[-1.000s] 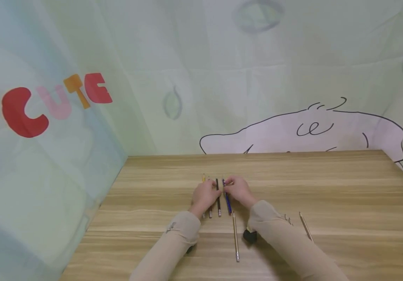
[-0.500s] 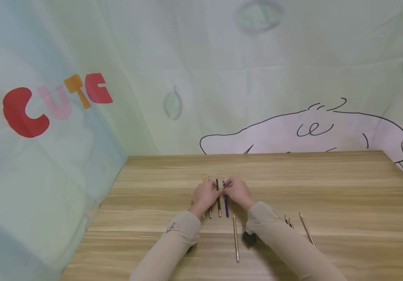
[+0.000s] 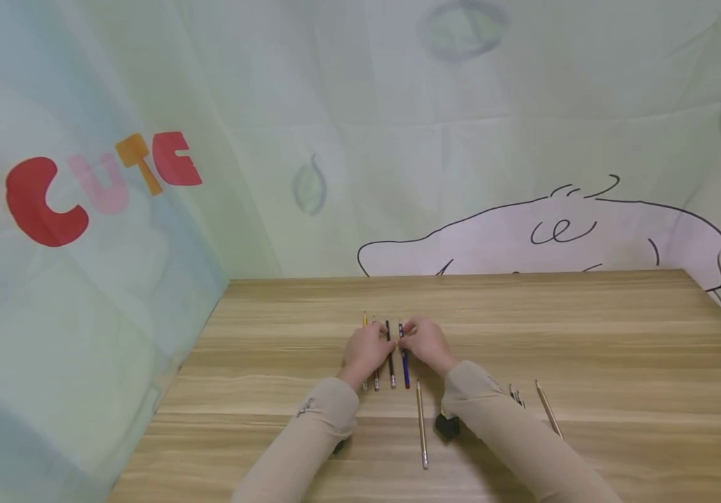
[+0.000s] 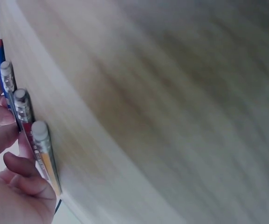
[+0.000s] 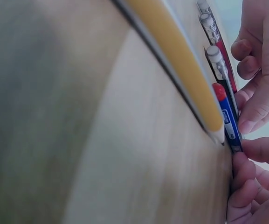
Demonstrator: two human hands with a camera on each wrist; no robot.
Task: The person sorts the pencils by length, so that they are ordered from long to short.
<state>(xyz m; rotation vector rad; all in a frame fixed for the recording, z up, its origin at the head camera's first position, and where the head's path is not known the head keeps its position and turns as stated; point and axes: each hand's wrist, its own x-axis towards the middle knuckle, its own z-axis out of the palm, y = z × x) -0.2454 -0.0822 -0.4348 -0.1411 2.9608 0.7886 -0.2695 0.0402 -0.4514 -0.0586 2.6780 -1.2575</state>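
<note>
Near the middle of the table (image 3: 285, 335), my right hand (image 3: 426, 344) pinches a blue pencil with a red end (image 3: 406, 370) between thumb and fingers. Just left of it, my left hand (image 3: 365, 349) has thumb and forefinger about a black pencil (image 3: 392, 370) with a white eraser. A dark red pencil (image 5: 225, 56) and a yellow pencil (image 4: 50, 163) lie beside it, partly covered by the left hand in the head view. These pencils lie roughly side by side, tips pointing away. The right wrist view shows the blue pencil close to the black one, a small gap apart at this end.
A yellowish pencil (image 3: 422, 426) lies nearer, between the forearms. To the right are another yellowish pencil (image 3: 549, 409) and dark pencil tips (image 3: 515, 395), partly behind the right sleeve (image 3: 499, 412). A printed curtain (image 3: 310, 140) hangs behind the table.
The blue pencil's near end has swung left, bringing it more in line with the black pencil. My right hand shifted slightly left with it; the left hand has stayed in place.
</note>
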